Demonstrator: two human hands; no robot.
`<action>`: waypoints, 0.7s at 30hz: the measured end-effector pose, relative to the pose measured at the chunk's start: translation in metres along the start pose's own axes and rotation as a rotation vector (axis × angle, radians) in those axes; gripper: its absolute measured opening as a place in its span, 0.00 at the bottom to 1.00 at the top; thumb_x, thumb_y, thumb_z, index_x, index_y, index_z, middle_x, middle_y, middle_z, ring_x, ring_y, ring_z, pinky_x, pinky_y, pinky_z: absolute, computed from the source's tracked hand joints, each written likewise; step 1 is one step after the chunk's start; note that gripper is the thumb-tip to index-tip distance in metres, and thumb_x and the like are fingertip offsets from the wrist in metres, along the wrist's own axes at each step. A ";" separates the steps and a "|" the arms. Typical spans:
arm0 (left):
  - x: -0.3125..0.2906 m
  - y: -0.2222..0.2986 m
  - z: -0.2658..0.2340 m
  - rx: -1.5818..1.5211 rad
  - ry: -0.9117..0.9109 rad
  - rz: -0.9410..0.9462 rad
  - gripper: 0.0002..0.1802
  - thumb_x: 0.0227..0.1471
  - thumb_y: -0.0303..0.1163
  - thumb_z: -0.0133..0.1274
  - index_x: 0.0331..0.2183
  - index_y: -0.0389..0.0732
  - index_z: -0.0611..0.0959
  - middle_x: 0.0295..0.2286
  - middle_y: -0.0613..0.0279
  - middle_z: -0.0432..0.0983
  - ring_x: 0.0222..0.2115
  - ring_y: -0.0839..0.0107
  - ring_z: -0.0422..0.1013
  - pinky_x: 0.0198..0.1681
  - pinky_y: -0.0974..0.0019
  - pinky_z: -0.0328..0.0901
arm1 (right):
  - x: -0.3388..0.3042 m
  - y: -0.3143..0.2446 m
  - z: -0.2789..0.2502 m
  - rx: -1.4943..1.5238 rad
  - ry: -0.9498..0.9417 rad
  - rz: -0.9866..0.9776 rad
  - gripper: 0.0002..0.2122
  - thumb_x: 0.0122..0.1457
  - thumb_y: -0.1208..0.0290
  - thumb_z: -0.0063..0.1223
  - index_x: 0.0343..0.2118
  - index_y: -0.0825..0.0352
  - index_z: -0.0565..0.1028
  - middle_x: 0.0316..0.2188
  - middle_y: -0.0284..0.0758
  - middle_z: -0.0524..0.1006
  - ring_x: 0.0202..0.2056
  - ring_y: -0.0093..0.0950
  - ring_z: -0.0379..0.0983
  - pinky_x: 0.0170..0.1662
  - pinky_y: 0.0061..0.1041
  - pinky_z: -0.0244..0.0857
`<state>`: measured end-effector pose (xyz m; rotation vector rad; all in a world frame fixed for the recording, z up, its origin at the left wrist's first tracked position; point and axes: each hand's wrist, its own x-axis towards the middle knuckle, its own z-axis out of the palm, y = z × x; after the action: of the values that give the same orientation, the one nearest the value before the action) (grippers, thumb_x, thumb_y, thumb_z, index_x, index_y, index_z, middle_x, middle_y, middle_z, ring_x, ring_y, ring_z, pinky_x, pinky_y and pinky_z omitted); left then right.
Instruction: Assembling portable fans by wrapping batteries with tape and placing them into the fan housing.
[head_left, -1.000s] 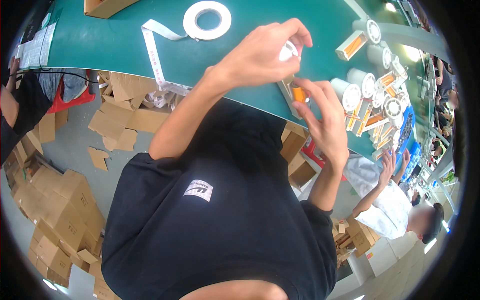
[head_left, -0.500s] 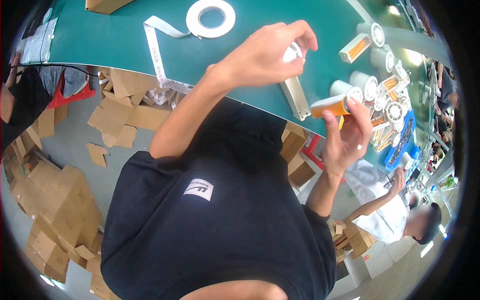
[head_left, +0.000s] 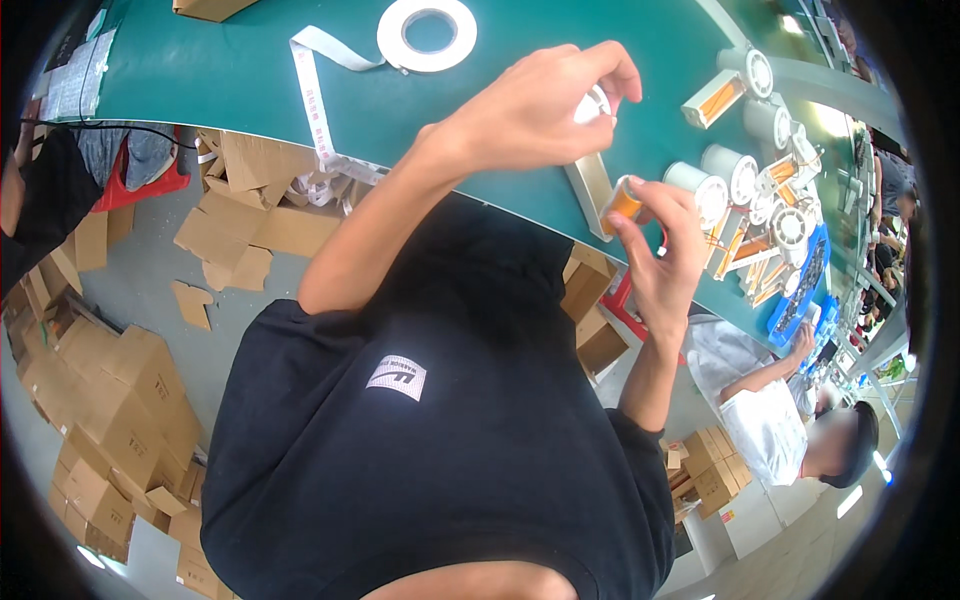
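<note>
Gripping open pale housing (head_left: 589,186) in left hand (head_left: 545,110), right of upper centre; pinching orange cell (head_left: 625,203) in right hand (head_left: 665,245) at housing's lower end, unclear whether inside. Far right, dark bits (head_left: 804,286) in blue tray (head_left: 778,334). Since half a second ago, moved cell leftward, tilting it more upright.

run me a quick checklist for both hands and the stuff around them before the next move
1. Left hand grip on the white unit: ok, fingers curl around its round end.
2. Right hand grip on the orange cylinder: ok, held between thumb and fingers.
3. Cylinder's contact with the unit: cannot tell, they overlap in this view.
4. Tape roll clear of both hands: ok.
5. Tape strip clear of the table edge: not ok, it reaches it.
</note>
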<state>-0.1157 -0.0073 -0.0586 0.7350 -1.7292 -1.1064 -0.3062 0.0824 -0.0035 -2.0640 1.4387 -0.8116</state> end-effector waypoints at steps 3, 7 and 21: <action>0.001 -0.001 0.000 0.005 -0.006 0.005 0.11 0.46 0.20 0.51 0.36 0.35 0.74 0.29 0.60 0.74 0.32 0.71 0.73 0.37 0.69 0.68 | 0.004 -0.001 0.001 -0.072 -0.050 -0.047 0.20 0.43 0.81 0.65 0.42 0.64 0.75 0.32 0.37 0.73 0.30 0.28 0.71 0.30 0.23 0.65; 0.000 -0.003 0.000 0.023 -0.002 0.024 0.11 0.46 0.21 0.51 0.36 0.35 0.74 0.29 0.60 0.74 0.32 0.70 0.73 0.38 0.69 0.68 | 0.020 -0.011 0.003 -0.158 -0.213 0.007 0.16 0.47 0.74 0.62 0.42 0.63 0.75 0.28 0.36 0.68 0.30 0.31 0.69 0.31 0.28 0.64; -0.001 -0.002 -0.002 -0.002 -0.011 0.005 0.12 0.47 0.22 0.51 0.38 0.36 0.73 0.30 0.59 0.73 0.32 0.70 0.73 0.38 0.69 0.68 | 0.048 -0.022 -0.017 -0.361 -0.609 -0.045 0.12 0.57 0.71 0.50 0.45 0.60 0.72 0.28 0.37 0.68 0.27 0.39 0.69 0.29 0.37 0.64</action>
<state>-0.1139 -0.0078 -0.0603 0.7242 -1.7383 -1.1103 -0.2911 0.0429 0.0331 -2.3265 1.2461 0.0935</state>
